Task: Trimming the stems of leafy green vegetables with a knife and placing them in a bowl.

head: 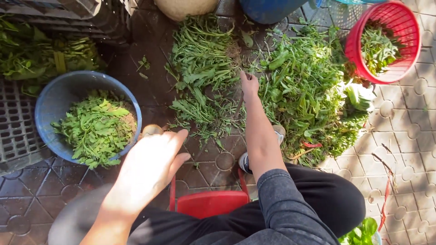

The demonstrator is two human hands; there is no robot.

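Green herb bunch [204,59] lengthwise, right hand [249,86] touching

blue tub [47,97]: smooth plastic | red basket [411,54]: perforated glossy plastic | paving [404,131]: matt patterned stone

Green leafy greens [299,86], blue bowl [52,97], red slotted basket [402,68], red stool [211,203], dark grey sleeve [284,195], brown floor [404,136] with star-and-circle pattern

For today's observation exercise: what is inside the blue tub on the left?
The blue tub holds a heap of cut green leaves, with a brownish patch at the right edge. The leaves cover the bottom, so anything underneath cannot be seen.
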